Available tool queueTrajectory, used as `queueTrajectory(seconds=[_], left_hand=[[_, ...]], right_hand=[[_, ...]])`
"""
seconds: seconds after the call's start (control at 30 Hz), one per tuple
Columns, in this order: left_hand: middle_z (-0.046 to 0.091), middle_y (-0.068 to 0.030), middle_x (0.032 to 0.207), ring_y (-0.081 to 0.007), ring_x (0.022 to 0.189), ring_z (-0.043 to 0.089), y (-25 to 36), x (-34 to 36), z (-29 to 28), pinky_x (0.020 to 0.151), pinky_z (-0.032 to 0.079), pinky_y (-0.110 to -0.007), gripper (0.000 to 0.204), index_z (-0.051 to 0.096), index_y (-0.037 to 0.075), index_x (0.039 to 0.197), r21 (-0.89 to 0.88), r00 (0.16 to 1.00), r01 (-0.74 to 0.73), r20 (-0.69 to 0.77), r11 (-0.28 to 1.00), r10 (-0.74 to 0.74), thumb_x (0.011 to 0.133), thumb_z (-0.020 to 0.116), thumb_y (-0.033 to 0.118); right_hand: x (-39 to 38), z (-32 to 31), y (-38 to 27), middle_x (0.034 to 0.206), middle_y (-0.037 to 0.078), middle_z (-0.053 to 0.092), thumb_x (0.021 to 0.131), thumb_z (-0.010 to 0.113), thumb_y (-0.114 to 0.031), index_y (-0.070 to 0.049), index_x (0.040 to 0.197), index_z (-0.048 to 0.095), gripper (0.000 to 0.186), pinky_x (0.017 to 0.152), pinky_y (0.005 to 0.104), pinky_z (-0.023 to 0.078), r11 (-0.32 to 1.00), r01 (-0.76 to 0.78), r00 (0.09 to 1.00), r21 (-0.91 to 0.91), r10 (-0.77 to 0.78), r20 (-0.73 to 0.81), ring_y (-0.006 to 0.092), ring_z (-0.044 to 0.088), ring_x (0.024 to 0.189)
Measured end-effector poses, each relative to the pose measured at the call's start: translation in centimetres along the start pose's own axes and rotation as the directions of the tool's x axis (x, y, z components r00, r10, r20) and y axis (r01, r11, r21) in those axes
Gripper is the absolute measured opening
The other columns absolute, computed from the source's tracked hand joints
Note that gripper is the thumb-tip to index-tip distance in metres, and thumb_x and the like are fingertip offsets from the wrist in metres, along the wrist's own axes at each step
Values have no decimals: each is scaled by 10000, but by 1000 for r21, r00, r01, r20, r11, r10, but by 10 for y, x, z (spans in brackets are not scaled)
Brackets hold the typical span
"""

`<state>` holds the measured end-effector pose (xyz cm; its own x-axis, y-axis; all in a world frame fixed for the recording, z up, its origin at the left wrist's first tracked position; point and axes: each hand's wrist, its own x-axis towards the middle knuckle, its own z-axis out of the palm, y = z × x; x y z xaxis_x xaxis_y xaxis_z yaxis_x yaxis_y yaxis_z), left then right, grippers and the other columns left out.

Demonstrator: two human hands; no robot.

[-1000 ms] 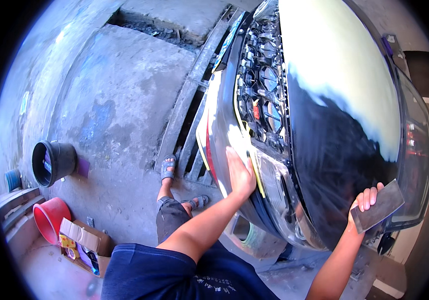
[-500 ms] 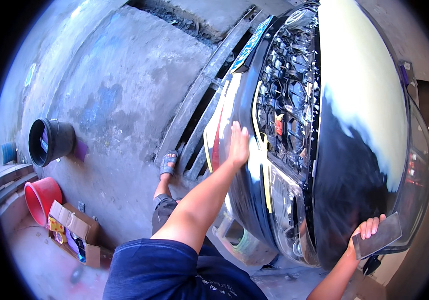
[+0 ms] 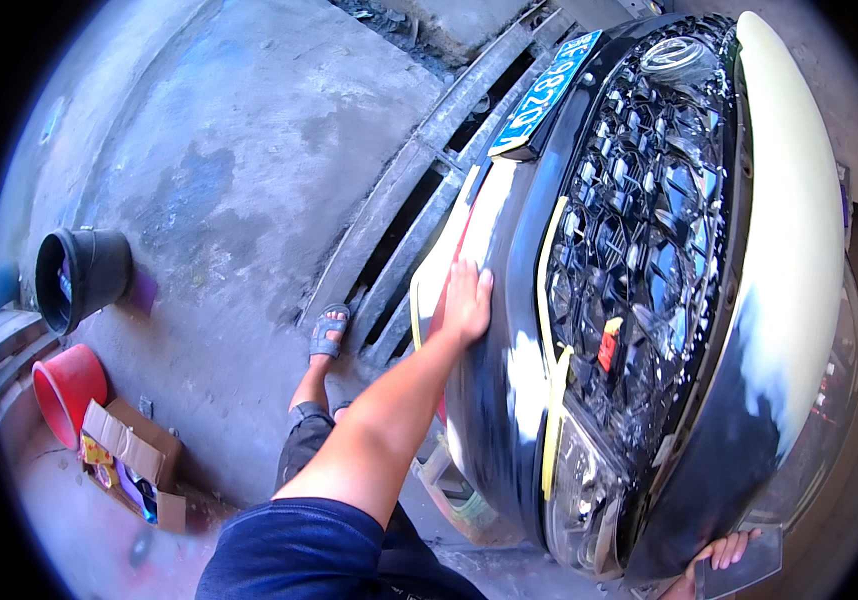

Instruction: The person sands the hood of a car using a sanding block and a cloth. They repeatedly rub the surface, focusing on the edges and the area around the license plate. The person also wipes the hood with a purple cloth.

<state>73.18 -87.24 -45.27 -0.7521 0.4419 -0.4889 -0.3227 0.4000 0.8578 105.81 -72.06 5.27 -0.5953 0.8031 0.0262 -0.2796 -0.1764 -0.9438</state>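
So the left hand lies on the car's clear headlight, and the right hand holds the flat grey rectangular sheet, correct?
Not quite: the head view shows the left hand on the dark, pale-patched front bumper, not the clear headlight; the right hand holds the grey sheet.

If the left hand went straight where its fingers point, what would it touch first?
The left hand would probably meet the pale bumper patch just ahead, though depth is unclear.

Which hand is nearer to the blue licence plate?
The left hand: it rests on the bumper, below the licence plate in the picture. The right hand, holding a grey sheet, is farther down, by the hood.
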Motion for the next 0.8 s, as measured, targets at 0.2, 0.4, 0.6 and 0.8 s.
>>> queueTrajectory(seconds=[0.2,0.4,0.6,0.8], left_hand=[[140,-260,1566,-326,1479,101,-1,24,-3,1205,69,-381,687,184,-57,1492,4,990,-140,29,990,140,1010,301,419],[55,-291,1567,-422,1469,47,-22,-133,5,1187,66,-455,724,106,-70,1499,-54,963,-252,88,966,256,977,426,316],[100,-278,1567,-391,1474,66,-7,-46,-5,1195,58,-431,693,150,-57,1498,-21,980,-160,116,987,161,997,372,366],[50,-188,1604,-286,1494,-10,52,134,-17,1198,24,-406,722,122,9,1526,49,975,-211,77,976,207,1009,252,496]], right_hand=[[2,-20,-9,753,123,407,1036,293,-261,122,1230,377,437,485,316,412,990,-135,988,32,132,80,216,418,553],[-5,-14,-25,750,124,423,1040,288,-255,111,1205,406,418,495,312,420,988,-153,987,23,152,44,217,429,548],[6,-14,-15,750,122,427,1040,293,-251,111,1213,409,418,500,310,423,983,-180,983,-32,180,-20,214,435,553],[16,-14,-9,750,120,431,1040,297,-246,112,1221,412,418,505,308,425,977,-203,979,-60,202,-26,211,440,557]])
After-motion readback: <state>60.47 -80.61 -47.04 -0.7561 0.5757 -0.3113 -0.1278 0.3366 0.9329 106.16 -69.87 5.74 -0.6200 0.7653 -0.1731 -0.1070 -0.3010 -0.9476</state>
